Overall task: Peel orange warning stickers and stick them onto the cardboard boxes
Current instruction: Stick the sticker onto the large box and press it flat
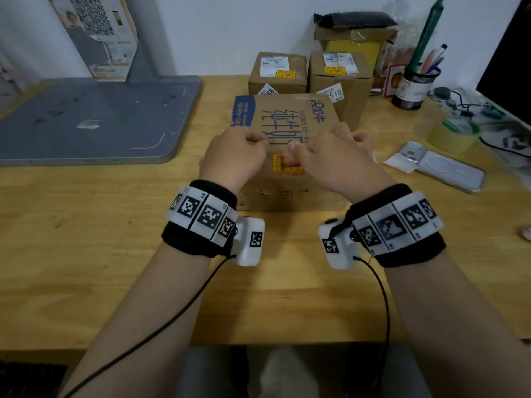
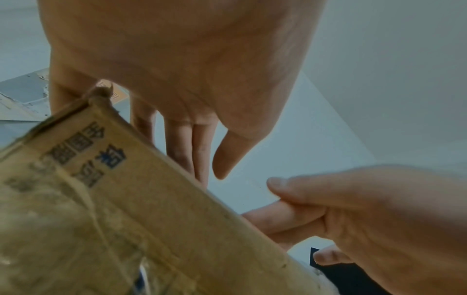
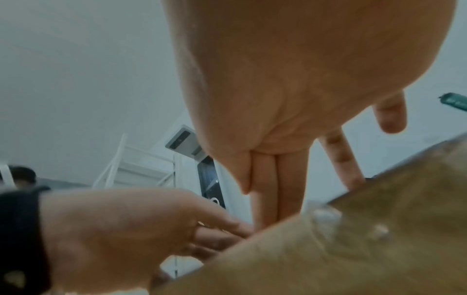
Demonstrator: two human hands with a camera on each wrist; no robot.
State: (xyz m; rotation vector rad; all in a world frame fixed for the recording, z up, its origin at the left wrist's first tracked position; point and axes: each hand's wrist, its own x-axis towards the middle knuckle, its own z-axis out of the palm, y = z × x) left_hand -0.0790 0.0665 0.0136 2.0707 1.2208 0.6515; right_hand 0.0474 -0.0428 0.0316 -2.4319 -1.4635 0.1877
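A large cardboard box [image 1: 290,119] with blue printed characters lies flat on the wooden desk before me. An orange warning sticker [image 1: 276,163] sits on its top near the front edge, partly covered by my right hand [image 1: 293,158]. That hand presses down on the sticker, its other fingers spread on the box top. My left hand [image 1: 258,142] rests beside it on the box top and holds nothing. In the wrist views the left hand [image 2: 202,169] and the right hand [image 3: 265,199] both reach the cardboard with straight fingers. Two smaller boxes [image 1: 277,74] [image 1: 340,79] behind each carry an orange sticker.
A grey metal plate [image 1: 100,119] covers the desk's left. To the right lie a clear phone case [image 1: 444,168], a tape roll [image 1: 454,135] and a pen cup [image 1: 413,84]. A dark monitor [image 1: 511,67] stands at the far right. An open box [image 1: 355,38] sits by the wall.
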